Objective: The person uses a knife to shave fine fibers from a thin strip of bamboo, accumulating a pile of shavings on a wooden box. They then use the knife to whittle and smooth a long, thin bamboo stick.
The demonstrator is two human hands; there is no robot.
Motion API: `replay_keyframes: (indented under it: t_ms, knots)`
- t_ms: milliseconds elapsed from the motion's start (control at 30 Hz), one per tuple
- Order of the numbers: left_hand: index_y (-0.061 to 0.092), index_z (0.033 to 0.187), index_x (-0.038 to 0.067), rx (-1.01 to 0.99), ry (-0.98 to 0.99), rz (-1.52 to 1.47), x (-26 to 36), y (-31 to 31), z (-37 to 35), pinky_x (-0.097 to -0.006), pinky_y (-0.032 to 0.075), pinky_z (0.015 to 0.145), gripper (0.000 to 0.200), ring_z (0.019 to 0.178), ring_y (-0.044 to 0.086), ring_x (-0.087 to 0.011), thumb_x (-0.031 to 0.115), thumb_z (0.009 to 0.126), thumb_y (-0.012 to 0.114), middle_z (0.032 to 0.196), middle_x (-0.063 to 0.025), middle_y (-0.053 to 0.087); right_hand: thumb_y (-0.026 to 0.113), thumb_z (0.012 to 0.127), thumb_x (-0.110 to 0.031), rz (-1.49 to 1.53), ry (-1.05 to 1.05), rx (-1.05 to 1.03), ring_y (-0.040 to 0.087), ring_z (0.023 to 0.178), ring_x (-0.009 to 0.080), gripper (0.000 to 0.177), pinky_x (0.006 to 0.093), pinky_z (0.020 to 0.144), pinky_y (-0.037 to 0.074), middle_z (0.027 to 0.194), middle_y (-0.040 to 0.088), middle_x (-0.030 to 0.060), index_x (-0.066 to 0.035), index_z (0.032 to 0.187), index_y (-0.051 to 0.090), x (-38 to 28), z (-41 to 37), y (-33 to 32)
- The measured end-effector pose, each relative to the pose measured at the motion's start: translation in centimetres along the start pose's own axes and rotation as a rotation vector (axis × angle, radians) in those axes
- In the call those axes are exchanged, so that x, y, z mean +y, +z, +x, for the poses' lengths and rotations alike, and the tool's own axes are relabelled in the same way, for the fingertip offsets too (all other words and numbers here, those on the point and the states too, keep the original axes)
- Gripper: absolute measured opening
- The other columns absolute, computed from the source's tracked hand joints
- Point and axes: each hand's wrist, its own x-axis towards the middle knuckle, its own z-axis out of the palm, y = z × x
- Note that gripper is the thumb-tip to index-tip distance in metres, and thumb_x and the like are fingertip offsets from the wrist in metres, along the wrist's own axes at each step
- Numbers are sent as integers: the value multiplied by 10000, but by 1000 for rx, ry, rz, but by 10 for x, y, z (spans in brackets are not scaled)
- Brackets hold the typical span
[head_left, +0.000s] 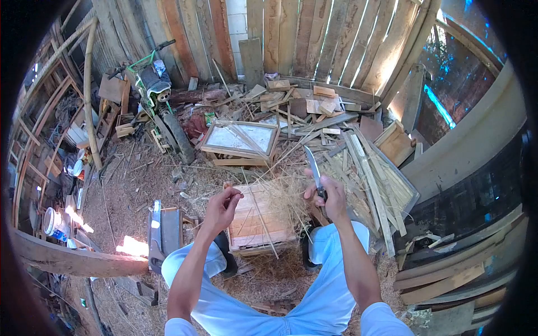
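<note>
My right hand (332,196) grips the handle of a knife (312,165), its blade pointing up and away from me. My left hand (223,204) pinches a thin sliver of bamboo (246,187) between thumb and fingers; the strip is very fine and hard to follow. Both hands hover over a low wooden block (255,221) that stands between my knees. A heap of pale shavings (286,196) lies on its right side.
Split bamboo strips (370,168) pile up at the right. A framed wooden panel (240,140) lies ahead, with scrap wood behind it. A motorbike (159,106) leans at the back left. A saw (156,229) lies left of my leg. Plank walls close the space.
</note>
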Motion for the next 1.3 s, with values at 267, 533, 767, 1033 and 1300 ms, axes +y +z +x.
replay_keyframes:
  t_ms: [267, 533, 767, 1033, 1300]
  knots:
    - [622, 933, 19, -21, 11, 43, 8, -1, 1, -267, 295, 444, 91, 467, 382, -82, 71, 884, 566, 544, -43, 474, 432, 967, -155, 16, -78, 226, 435, 547, 31, 388, 181, 437, 352, 793, 591, 53, -5, 1325, 412, 19, 9, 13]
    - [613, 996, 13, -61, -36, 50, 11, -3, 1, -232, 343, 476, 129, 545, 451, -48, 57, 894, 548, 650, -9, 551, 462, 975, -193, -14, 0, 288, 451, 555, 30, 346, 190, 438, 384, 826, 609, 59, 20, 1246, 491, 8, 3, 18]
    - [600, 992, -3, -100, -146, 12, 13, -4, 0, -221, 374, 509, 126, 593, 473, -42, 72, 910, 541, 762, -4, 589, 498, 959, -178, 41, -121, 176, 485, 576, 47, 370, 191, 460, 402, 847, 630, 75, 23, 1268, 466, 10, 5, 23]
    - [596, 1015, 1, -47, -146, -59, 9, -3, 0, -222, 432, 612, 136, 703, 513, -57, 72, 919, 530, 949, -53, 646, 503, 960, -182, 41, -90, 160, 484, 569, 50, 500, 178, 469, 399, 906, 655, 110, 11, 1386, 327, 8, 4, 22]
    - [597, 1039, 6, -39, -160, -26, 13, -4, 2, -234, 466, 672, 150, 798, 573, -75, 69, 921, 529, 967, -60, 643, 436, 985, -293, 111, -55, 147, 455, 504, 61, 379, 190, 409, 364, 941, 632, 135, -37, 1259, 382, 11, 6, 16]
